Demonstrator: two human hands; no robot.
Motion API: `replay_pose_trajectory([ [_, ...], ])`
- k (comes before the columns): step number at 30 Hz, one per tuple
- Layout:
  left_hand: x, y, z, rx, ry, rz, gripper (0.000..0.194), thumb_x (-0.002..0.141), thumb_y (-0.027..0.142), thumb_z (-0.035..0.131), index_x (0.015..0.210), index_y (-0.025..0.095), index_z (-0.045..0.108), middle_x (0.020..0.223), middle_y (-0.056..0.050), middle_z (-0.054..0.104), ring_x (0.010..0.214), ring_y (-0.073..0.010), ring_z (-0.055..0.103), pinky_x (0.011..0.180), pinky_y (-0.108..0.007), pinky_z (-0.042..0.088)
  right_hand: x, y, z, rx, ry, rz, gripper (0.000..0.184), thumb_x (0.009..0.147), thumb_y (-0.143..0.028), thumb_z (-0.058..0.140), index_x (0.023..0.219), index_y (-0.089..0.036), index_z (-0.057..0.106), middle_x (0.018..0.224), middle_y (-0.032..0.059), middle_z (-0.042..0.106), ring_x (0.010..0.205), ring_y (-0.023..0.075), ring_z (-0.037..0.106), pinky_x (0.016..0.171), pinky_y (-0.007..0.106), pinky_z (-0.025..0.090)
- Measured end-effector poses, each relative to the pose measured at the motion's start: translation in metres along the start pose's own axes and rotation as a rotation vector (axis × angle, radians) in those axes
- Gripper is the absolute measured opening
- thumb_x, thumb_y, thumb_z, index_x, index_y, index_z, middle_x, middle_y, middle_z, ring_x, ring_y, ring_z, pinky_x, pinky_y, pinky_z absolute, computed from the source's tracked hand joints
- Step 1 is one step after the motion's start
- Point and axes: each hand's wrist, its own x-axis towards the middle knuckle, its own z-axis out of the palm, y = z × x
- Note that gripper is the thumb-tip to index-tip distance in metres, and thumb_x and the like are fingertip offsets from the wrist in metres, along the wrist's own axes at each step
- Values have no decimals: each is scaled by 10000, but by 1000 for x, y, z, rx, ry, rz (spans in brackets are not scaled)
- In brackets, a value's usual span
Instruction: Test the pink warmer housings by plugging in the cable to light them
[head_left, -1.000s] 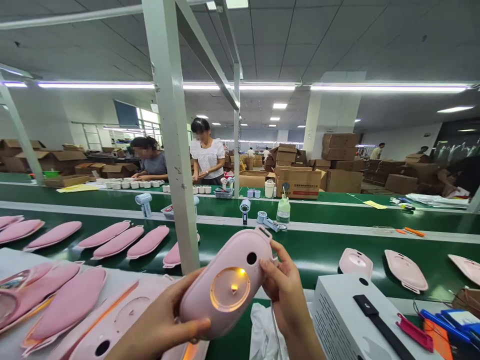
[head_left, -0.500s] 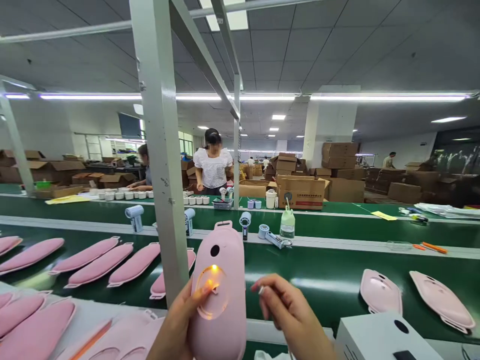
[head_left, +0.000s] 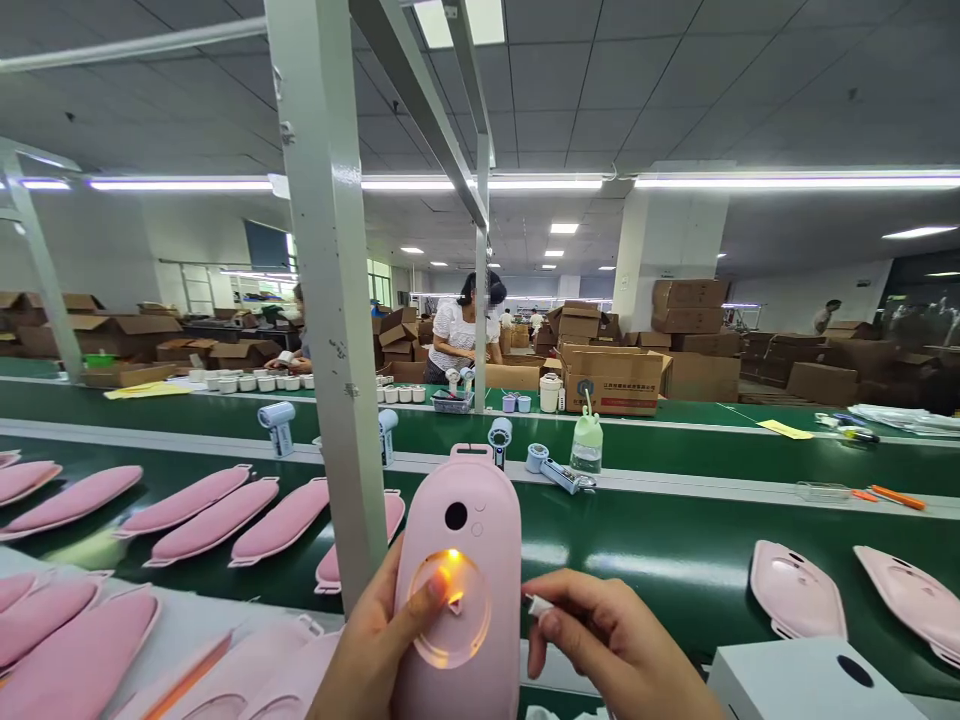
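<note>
My left hand (head_left: 371, 655) grips a pink oval device (head_left: 465, 545) and holds it upright in front of me. Its thumb presses the round translucent panel, which glows orange from inside. A dark round hole sits above the panel. My right hand (head_left: 611, 640) hovers just right of the device, fingers pinched on a small white connector (head_left: 538, 604); I cannot tell if it touches the device.
Several pink shells (head_left: 202, 500) lie on the green conveyor belt (head_left: 660, 540) to the left, two more (head_left: 795, 590) to the right. A grey post (head_left: 330, 330) rises just left of the device. A white box (head_left: 810, 685) sits at lower right. A person (head_left: 469, 330) works beyond the far belt.
The device went from lying tilted between both hands to standing upright in my left hand. My right hand came off its end and now pinches the small white connector beside it.
</note>
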Motion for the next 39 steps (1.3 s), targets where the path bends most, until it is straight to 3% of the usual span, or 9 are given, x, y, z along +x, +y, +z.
replay_pose_trajectory([
  [5,-2,0,-1,122,-46,90,908,523,591,818,1289,220,503,1013,-29,706,798,-209,639,699,-250,514,-4,-9,-5,-236,-79,-25,359,905,-356,459,1005,-161,744,676,79,725,547,165,508,551,260,363],
  [8,-3,-1,-2,306,-33,205,840,566,665,750,1235,209,526,1089,-35,681,982,-238,598,785,-233,479,-6,-10,-5,-254,-44,-17,332,882,-258,473,1128,-159,672,734,71,751,618,187,610,594,251,410],
  [11,-3,-2,-3,438,-26,216,796,624,685,689,1246,224,505,1108,-32,667,1044,-250,568,831,-243,454,-4,-7,-3,-253,-37,-12,361,854,-187,487,1195,-146,597,782,68,762,693,202,653,648,258,435],
  [17,0,-2,-6,359,-95,170,751,629,667,703,1209,234,505,1149,-20,637,1075,-234,547,837,-215,437,0,-2,-4,-183,-54,29,306,855,-246,499,1117,-138,614,780,81,762,625,188,630,628,269,462],
  [25,-1,4,-11,396,-109,167,755,647,644,700,1228,219,470,1079,-32,652,967,-241,602,794,-253,453,4,-4,-1,-224,-72,73,231,844,-282,526,896,-126,688,779,117,769,715,242,705,634,272,471],
  [34,-1,4,-12,430,-69,192,724,644,566,719,1236,211,504,1112,-45,674,948,-252,616,816,-279,463,4,-2,1,-264,-60,49,204,871,-241,527,893,-155,711,767,78,752,718,224,697,672,273,492],
  [39,-2,9,-8,441,-31,200,692,642,538,722,1217,195,545,999,-37,719,892,-244,646,757,-261,480,9,-1,7,-250,-64,38,203,880,-237,524,901,-160,711,815,78,752,731,213,687,661,260,484],
])
